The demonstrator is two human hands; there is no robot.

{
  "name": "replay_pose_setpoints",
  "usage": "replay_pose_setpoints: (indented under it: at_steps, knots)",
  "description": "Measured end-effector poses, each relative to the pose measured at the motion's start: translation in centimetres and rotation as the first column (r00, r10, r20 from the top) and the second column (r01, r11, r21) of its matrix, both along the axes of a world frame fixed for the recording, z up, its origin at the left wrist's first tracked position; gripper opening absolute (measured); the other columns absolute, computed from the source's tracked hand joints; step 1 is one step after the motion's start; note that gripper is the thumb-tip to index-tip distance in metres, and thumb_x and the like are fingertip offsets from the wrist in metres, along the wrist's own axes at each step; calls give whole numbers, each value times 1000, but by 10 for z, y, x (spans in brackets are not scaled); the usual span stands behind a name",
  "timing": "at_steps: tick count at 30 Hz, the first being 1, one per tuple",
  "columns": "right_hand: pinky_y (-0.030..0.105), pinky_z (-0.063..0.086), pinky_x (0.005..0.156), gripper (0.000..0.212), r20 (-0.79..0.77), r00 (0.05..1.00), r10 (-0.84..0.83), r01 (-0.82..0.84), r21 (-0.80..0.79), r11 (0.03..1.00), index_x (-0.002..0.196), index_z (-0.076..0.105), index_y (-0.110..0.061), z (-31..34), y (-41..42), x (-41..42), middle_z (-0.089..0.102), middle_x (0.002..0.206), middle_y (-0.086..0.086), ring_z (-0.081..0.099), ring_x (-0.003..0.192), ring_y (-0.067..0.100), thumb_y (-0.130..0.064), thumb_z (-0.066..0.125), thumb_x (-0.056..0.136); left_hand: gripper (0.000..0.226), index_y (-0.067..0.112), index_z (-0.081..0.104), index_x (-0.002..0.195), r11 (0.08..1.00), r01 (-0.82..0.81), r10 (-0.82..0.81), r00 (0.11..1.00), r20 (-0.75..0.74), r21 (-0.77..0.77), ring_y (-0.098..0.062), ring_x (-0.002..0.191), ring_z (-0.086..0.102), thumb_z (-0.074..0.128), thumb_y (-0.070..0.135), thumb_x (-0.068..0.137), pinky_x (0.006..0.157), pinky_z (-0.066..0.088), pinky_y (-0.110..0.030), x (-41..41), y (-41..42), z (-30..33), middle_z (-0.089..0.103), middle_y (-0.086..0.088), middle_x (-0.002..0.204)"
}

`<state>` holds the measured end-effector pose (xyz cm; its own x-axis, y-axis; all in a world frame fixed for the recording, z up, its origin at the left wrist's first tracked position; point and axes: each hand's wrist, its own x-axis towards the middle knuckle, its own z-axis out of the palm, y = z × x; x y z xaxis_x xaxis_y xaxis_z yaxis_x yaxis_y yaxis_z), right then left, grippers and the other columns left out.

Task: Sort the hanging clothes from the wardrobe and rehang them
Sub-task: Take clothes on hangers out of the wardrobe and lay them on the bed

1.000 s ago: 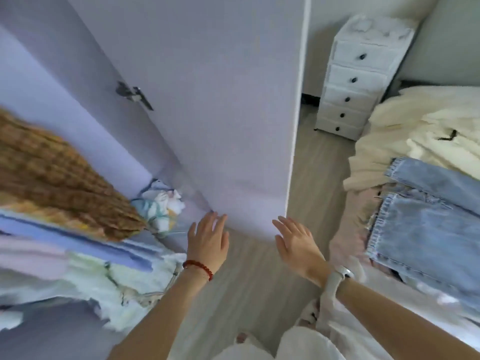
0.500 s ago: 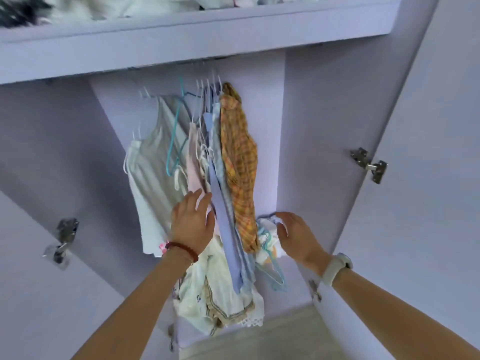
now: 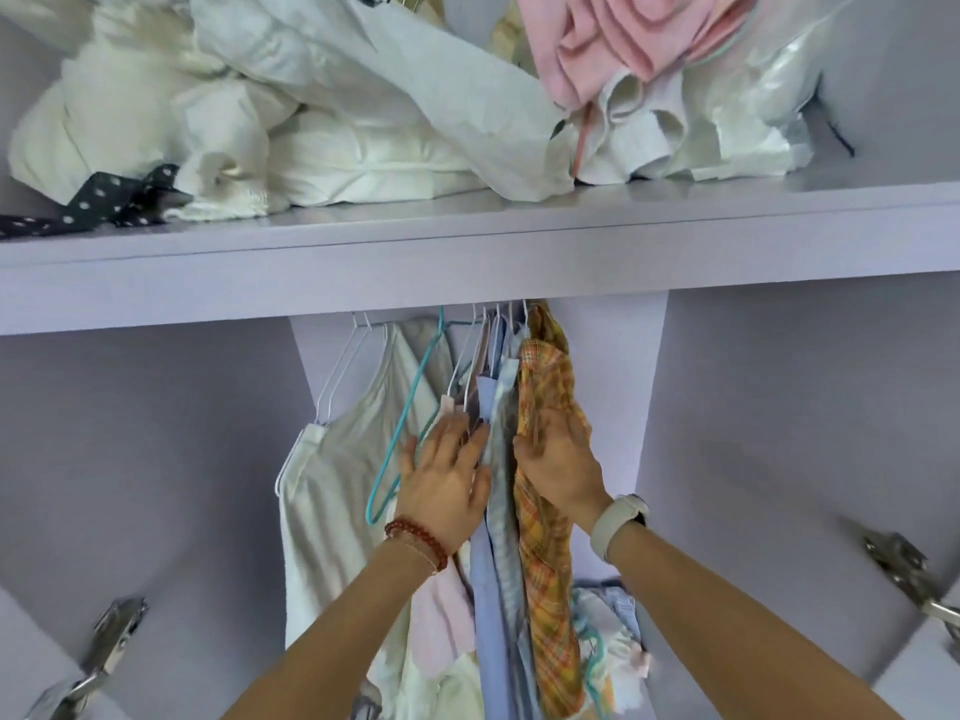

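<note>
Inside the lilac wardrobe several garments hang on wire hangers under the shelf [image 3: 467, 252]. From left to right: a white sleeveless top [image 3: 332, 491], an empty teal hanger [image 3: 405, 428], a pale pink garment [image 3: 441, 615], a light blue shirt [image 3: 491, 589] and an orange plaid shirt [image 3: 548, 387]. My left hand [image 3: 447, 475] lies flat with spread fingers against the pink and blue garments. My right hand [image 3: 558, 465] presses on the orange plaid shirt from the right. The two hands flank the blue shirt; neither clearly closes around cloth.
The shelf above holds a heap of white bedding [image 3: 291, 106], a pink cloth [image 3: 623, 39], a plastic bag [image 3: 769, 96] and a dark dotted strap [image 3: 104, 200]. Metal door hinges [image 3: 904, 569] stick out at both sides. A small pile of clothes [image 3: 613, 641] lies at the wardrobe's bottom right.
My view has swung from the floor and bed up into the wardrobe, then higher to the shelf. Both hands have risen along the hanging clothes and now press on either side of the blue shirt.
</note>
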<state>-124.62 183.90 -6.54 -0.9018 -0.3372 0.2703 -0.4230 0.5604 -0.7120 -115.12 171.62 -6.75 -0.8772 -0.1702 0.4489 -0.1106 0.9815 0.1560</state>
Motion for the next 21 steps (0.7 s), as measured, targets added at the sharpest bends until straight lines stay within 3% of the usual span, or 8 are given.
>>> replay_pose_setpoints:
  at_steps: [3,6,11,16,21]
  knots:
    - [42,44,93,50,-56,998,1,0,11,1000,133,37,-11,-3,11,-25,40,133,11,40,123,30,-13,48,85,43,14,54,129,999,31,-31,998,-48,-12,-34,128,42,55,20,86,99,35,-57,-10,5,-6,52,-11,134]
    - [43,47,85,46,-146,988,-54,65,72,995,136,34,-10,-1,25,-47,47,128,15,51,110,37,-11,41,91,42,15,60,122,1000,-2,0,997,-83,-19,-39,118,52,45,28,85,87,47,-56,-15,10,-9,60,-12,124]
    - [34,36,64,30,-211,970,-118,156,172,973,110,50,-2,14,23,-76,63,98,21,57,88,40,-22,31,98,46,13,62,120,1000,-9,8,997,-82,-8,-39,117,52,38,28,84,83,50,-52,-22,18,-15,62,-13,120]
    - [32,34,62,26,-244,950,-193,213,60,975,101,52,-2,16,35,-81,63,86,21,57,78,39,-19,32,98,42,10,60,122,1000,-3,5,992,-129,17,-41,121,47,54,17,81,87,47,-56,-24,12,-21,58,-17,124]
    - [29,29,54,25,-318,924,-212,233,26,972,93,53,-2,9,60,-69,48,58,3,43,54,25,-18,34,98,45,10,60,121,1000,0,2,992,-124,15,-40,125,43,35,24,86,90,43,-59,-23,15,-21,55,-16,128]
